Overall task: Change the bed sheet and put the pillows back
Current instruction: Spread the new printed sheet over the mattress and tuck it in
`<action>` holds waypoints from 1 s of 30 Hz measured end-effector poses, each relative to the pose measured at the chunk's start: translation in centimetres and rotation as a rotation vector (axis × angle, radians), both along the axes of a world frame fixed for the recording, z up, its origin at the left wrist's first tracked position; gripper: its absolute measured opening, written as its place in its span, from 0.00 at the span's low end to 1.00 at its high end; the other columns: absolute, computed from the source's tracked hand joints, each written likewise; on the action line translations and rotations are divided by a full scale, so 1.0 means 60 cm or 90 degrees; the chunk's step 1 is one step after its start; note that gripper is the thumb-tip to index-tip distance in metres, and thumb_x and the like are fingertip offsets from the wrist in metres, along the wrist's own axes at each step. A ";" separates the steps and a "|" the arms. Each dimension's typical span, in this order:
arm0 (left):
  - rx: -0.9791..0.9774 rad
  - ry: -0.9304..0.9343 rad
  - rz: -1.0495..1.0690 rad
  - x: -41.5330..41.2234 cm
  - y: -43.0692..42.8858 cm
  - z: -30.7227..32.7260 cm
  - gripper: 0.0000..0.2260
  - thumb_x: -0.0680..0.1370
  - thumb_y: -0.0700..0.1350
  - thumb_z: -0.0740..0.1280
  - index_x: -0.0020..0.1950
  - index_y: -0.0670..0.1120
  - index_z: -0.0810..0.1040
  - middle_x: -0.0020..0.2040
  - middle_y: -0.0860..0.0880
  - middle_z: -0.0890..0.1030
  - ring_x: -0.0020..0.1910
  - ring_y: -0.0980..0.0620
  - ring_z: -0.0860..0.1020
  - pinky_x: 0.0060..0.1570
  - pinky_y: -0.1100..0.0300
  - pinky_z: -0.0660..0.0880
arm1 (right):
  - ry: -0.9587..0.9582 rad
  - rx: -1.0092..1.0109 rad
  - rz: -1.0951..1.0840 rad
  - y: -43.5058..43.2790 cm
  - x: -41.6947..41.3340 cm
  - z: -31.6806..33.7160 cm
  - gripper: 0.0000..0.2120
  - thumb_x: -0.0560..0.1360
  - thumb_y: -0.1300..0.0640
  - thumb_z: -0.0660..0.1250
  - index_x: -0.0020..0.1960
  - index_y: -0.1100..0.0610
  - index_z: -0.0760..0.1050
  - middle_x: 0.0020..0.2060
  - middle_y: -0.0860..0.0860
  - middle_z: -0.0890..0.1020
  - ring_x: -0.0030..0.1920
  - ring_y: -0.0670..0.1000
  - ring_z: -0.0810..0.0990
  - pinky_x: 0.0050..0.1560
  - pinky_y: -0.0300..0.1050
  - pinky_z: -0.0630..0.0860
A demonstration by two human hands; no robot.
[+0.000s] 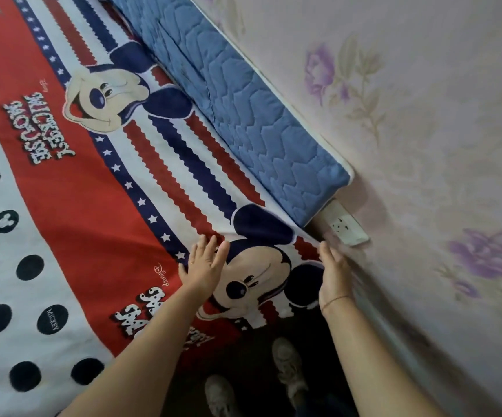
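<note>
A bed sheet with a red band, cartoon mouse prints, red and navy zigzag stripes and a white field of black dots covers the bed. My left hand lies flat on it, fingers straight, beside a printed mouse face. My right hand is at the sheet's edge near the wall, fingers straight along the cloth; whether it pinches the edge is hidden. A blue quilted headboard pad stands along the wall behind the sheet. No pillows are in view.
A wall with purple flower wallpaper runs close along the right. A white wall socket sits just below the pad's corner, near my right hand. My two feet in light shoes stand on a dark floor by the bed.
</note>
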State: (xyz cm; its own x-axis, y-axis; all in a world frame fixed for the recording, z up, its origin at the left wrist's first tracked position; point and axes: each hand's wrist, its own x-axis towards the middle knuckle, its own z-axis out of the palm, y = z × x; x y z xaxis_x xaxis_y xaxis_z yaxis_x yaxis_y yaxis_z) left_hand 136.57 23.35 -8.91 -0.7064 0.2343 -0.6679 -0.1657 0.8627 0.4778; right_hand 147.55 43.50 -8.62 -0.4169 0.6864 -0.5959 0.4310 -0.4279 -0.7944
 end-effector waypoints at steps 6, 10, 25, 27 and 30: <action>0.022 0.050 0.005 -0.038 0.002 0.041 0.28 0.81 0.64 0.46 0.79 0.56 0.51 0.80 0.57 0.49 0.79 0.55 0.46 0.75 0.47 0.39 | 0.018 -0.132 0.065 -0.053 -0.020 0.051 0.15 0.81 0.50 0.60 0.64 0.56 0.73 0.55 0.49 0.78 0.60 0.50 0.75 0.65 0.48 0.69; 0.045 0.112 0.043 -0.091 -0.022 0.063 0.29 0.80 0.65 0.46 0.79 0.55 0.53 0.80 0.55 0.51 0.79 0.54 0.47 0.76 0.47 0.41 | 0.057 -0.060 0.242 -0.094 -0.111 0.092 0.13 0.80 0.49 0.60 0.61 0.53 0.75 0.57 0.46 0.80 0.59 0.43 0.76 0.63 0.40 0.69; -0.109 0.358 0.227 -0.412 -0.286 -0.039 0.40 0.75 0.73 0.41 0.80 0.49 0.49 0.81 0.49 0.46 0.79 0.51 0.43 0.74 0.48 0.37 | 0.075 0.479 0.854 -0.387 -0.526 -0.006 0.41 0.70 0.29 0.31 0.78 0.45 0.49 0.79 0.48 0.49 0.78 0.48 0.41 0.75 0.55 0.34; -0.158 0.365 0.251 -0.445 -0.314 -0.057 0.35 0.79 0.67 0.44 0.80 0.48 0.48 0.81 0.48 0.46 0.79 0.50 0.42 0.74 0.46 0.37 | 0.033 0.544 0.880 -0.403 -0.573 -0.020 0.37 0.74 0.30 0.33 0.78 0.45 0.48 0.79 0.49 0.47 0.78 0.50 0.39 0.75 0.59 0.35; -0.206 0.361 0.285 -0.499 -0.340 -0.082 0.36 0.77 0.67 0.42 0.80 0.48 0.47 0.81 0.47 0.45 0.79 0.49 0.41 0.74 0.45 0.37 | 0.007 0.600 0.894 -0.416 -0.655 -0.035 0.32 0.78 0.33 0.43 0.79 0.45 0.47 0.79 0.49 0.45 0.77 0.53 0.38 0.73 0.62 0.33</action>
State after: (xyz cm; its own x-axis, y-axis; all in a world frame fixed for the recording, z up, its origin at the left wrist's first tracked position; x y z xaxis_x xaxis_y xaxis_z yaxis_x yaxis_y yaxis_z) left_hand 106.62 2.95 -13.80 -0.9404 -0.2976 -0.1643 -0.3367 0.8820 0.3298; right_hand 108.28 18.53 -10.75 -0.9706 -0.1016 -0.2183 0.0324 0.8434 -0.5363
